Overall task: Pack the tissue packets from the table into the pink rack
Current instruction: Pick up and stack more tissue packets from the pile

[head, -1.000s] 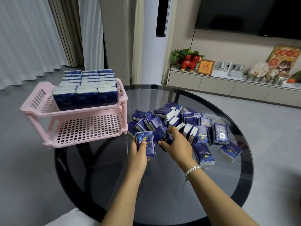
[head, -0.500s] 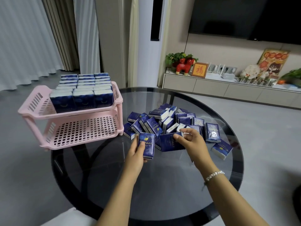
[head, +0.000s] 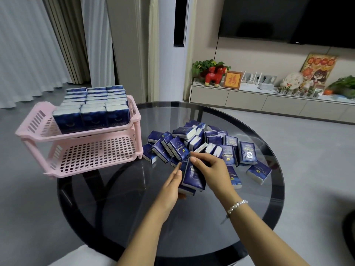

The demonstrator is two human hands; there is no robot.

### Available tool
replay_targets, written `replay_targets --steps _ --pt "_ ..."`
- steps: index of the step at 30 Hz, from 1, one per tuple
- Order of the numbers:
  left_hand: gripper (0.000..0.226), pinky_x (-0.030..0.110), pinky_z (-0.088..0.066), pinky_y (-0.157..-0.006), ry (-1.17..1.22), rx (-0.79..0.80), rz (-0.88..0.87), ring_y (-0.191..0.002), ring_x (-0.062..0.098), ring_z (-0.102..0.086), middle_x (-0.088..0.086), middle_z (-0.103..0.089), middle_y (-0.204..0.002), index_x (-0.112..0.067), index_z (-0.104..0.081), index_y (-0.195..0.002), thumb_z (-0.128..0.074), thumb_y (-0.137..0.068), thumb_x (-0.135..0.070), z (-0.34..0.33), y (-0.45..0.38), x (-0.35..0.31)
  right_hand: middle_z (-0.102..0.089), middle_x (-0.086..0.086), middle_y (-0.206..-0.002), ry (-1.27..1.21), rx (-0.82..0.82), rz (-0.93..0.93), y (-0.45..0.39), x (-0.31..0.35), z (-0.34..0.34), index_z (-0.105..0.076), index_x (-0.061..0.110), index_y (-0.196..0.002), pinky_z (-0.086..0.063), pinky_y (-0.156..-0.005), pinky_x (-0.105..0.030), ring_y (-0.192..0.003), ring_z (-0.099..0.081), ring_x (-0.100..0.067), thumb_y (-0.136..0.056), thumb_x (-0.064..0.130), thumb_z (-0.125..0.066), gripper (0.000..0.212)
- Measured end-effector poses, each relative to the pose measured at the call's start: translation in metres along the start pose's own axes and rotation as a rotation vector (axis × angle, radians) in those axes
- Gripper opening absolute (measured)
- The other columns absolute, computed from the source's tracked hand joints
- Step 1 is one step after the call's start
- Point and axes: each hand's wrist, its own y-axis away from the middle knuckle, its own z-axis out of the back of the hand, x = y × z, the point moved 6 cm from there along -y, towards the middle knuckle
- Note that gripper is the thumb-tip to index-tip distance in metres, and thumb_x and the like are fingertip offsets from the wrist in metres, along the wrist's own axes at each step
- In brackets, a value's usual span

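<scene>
From the head camera, a round dark glass surface [head: 119, 204] fills the lower middle of the scene. At its left edge stands the pink rack [head: 87, 153], with two tiers. The upper tier is filled with upright blue tissue packets [head: 92, 110] in three tidy rows, their white tops showing; the lower tier's perforated floor is bare. Just right of the rack, a loose heap of tissue packets [head: 201, 143] lies on the glass, some flat, some on edge, leaning against one another. Two lie a little apart at the right of the heap, one flat near the rim [head: 258, 173].

Both hands meet in front of the heap, near the middle of the surface. The left hand [head: 171, 187] has its fingers fairly straight along the left side of a small stack of two packets [head: 193, 177], with the thumb tucked under the lower end; its grip cradles the stack from the side and below. The right hand [head: 213, 173], with a bead bracelet [head: 237, 205] on its wrist, curls its fingers over the top packet, and its grip pinches that packet at the far end. The stack seems held just above the glass, though contact cannot be told.

Behind the surface, a low cabinet [head: 269, 102] carries a red figurine [head: 214, 75] and a framed picture [head: 232, 80], below a dark television [head: 288, 18].
</scene>
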Motion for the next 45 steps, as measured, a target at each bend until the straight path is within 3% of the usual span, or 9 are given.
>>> replay_targets --steps 5,15,19,22,25,30,35,40,45 --pt "0.059 0.024 -0.047 -0.067 -0.004 0.064 -0.029 -0.093 0.010 -0.065 -0.007 -0.065 -0.120 -0.040 -0.041 -0.135 -0.046 -0.079 -0.058 -0.005 0.003 -0.004 -0.072 0.007 -0.097 -0.019 -0.012 -0.011 0.000 -0.005 -0.006 -0.073 0.026 -0.094 -0.051 -0.086 -0.022 -0.094 -0.065 -0.003 -0.082 0.022 -0.070 0.013" --pt "0.049 0.022 -0.046 -0.066 -0.053 0.001 0.015 -0.096 0.012 -0.061 -0.002 -0.063 -0.123 -0.035 -0.035 -0.143 -0.048 -0.096 -0.029 -0.001 -0.004 0.005 -0.068 0.011 -0.103 -0.019 -0.073 -0.026 0.003 -0.010 0.010 -0.071 0.023 -0.103 -0.049 -0.084 -0.019 -0.096 -0.062 0.000 -0.091 0.025 -0.057 0.018" --pt "0.049 0.019 -0.047 -0.056 -0.049 -0.031 0.015 -0.085 0.010 -0.058 0.001 -0.063 -0.118 -0.028 -0.036 -0.144 -0.047 -0.097 -0.024 0.001 -0.007 0.007 -0.065 0.002 -0.104 0.245 -0.327 -0.073 0.004 -0.026 0.053 -0.068 0.018 -0.108 -0.048 -0.074 -0.015 -0.084 -0.059 -0.001 -0.087 0.022 -0.062 0.021" --pt "0.049 0.019 -0.047 -0.056 -0.060 -0.033 0.020 -0.086 0.010 -0.058 0.002 -0.063 -0.120 -0.029 -0.036 -0.144 -0.048 -0.096 -0.026 0.000 -0.009 0.011 -0.057 -0.008 -0.121 0.627 -0.343 -0.205 0.004 -0.045 0.077 -0.060 0.019 -0.121 -0.041 -0.096 -0.037 -0.114 -0.049 -0.026 -0.082 0.034 -0.065 0.041" --pt "0.048 0.018 -0.047 -0.055 -0.063 -0.036 0.019 -0.087 0.011 -0.058 0.001 -0.063 -0.121 -0.029 -0.037 -0.143 -0.048 -0.096 -0.025 -0.002 -0.010 0.013 -0.051 -0.014 -0.130 0.826 -0.268 -0.356 0.010 -0.062 0.087 -0.050 0.016 -0.132 -0.037 -0.099 -0.041 -0.123 -0.041 -0.033 -0.081 0.042 -0.065 0.059" --pt "0.048 0.018 -0.047 -0.053 -0.062 -0.054 0.006 -0.086 0.011 -0.058 0.002 -0.063 -0.122 -0.027 -0.038 -0.143 -0.048 -0.096 -0.022 -0.003 -0.010 0.014 -0.064 -0.010 -0.116 0.679 -0.186 -0.436 0.014 -0.080 0.089 -0.053 0.011 -0.126 -0.048 -0.091 -0.042 -0.110 -0.056 -0.032 -0.075 0.044 -0.072 0.063" --pt "0.048 0.016 -0.047 -0.051 -0.058 -0.088 -0.025 -0.084 0.010 -0.059 0.004 -0.061 -0.126 -0.027 -0.038 -0.143 -0.047 -0.097 -0.020 -0.001 -0.008 0.012 -0.062 0.006 -0.076 0.407 -0.135 -0.422 0.026 -0.070 0.081 -0.056 0.012 -0.096 -0.048 -0.074 -0.032 -0.074 -0.059 -0.011 -0.071 0.023 -0.080 0.037" --pt "0.053 0.014 -0.048 -0.056 -0.081 -0.099 -0.037 -0.089 0.007 -0.059 -0.003 -0.059 -0.129 -0.032 -0.031 -0.146 -0.049 -0.097 -0.026 0.003 -0.005 0.009 -0.066 -0.002 -0.089 0.177 -0.126 -0.308 0.041 -0.057 0.075 -0.060 0.026 -0.107 -0.049 -0.067 -0.028 -0.077 -0.060 -0.012 -0.073 0.017 -0.078 0.040" --pt "0.057 0.015 -0.048 -0.058 -0.119 -0.090 -0.029 -0.100 0.010 -0.059 -0.007 -0.056 -0.133 -0.035 -0.025 -0.148 -0.049 -0.096 -0.031 0.007 -0.002 0.007 -0.067 -0.005 -0.090 -0.090 -0.192 -0.232 0.045 -0.034 0.077 -0.053 0.015 -0.108 -0.049 -0.066 -0.020 -0.081 -0.065 -0.013 -0.077 0.016 -0.074 0.038"
